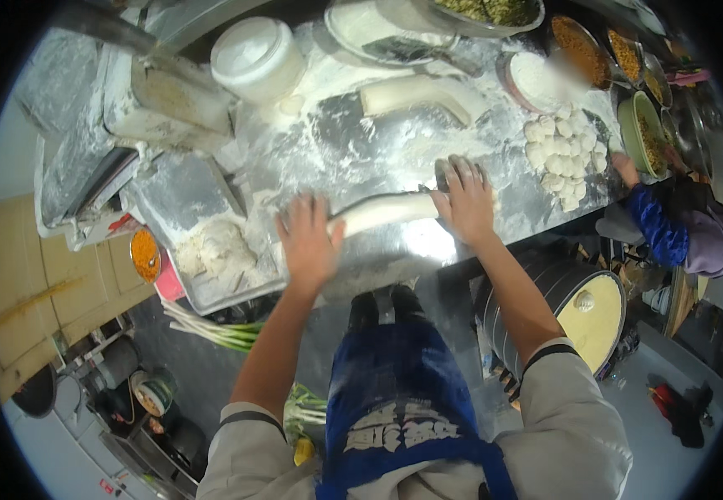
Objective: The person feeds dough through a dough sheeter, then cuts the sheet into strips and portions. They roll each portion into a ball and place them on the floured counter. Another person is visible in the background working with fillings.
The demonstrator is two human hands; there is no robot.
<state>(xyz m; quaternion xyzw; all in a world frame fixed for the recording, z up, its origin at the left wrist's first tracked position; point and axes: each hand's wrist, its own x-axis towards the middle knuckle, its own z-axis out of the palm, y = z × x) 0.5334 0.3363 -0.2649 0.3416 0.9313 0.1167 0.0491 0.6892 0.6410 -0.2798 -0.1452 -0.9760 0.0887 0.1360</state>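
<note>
A long white dough rope [393, 210] lies across the floured metal worktop [355, 147] near its front edge. My left hand [309, 240] rests palm down at the rope's left end, fingers spread and slightly blurred. At the other end my right hand [465, 199] lies flat over the dough, its fingers stretched away from me. Neither hand is closed around it; the palms hide both rope ends. Farther back, a thicker bent dough log [421, 99] lies in the flour. A rough dough mass [216, 250] sits on the left.
Small dough pieces [565, 153] are heaped at right, beside a bowl of flour [533, 81]. A white tub [256, 59] and a floury machine [161, 106] stand at back left. Another person's hand [624, 170] is at the right edge. A large drum [593, 319] stands below.
</note>
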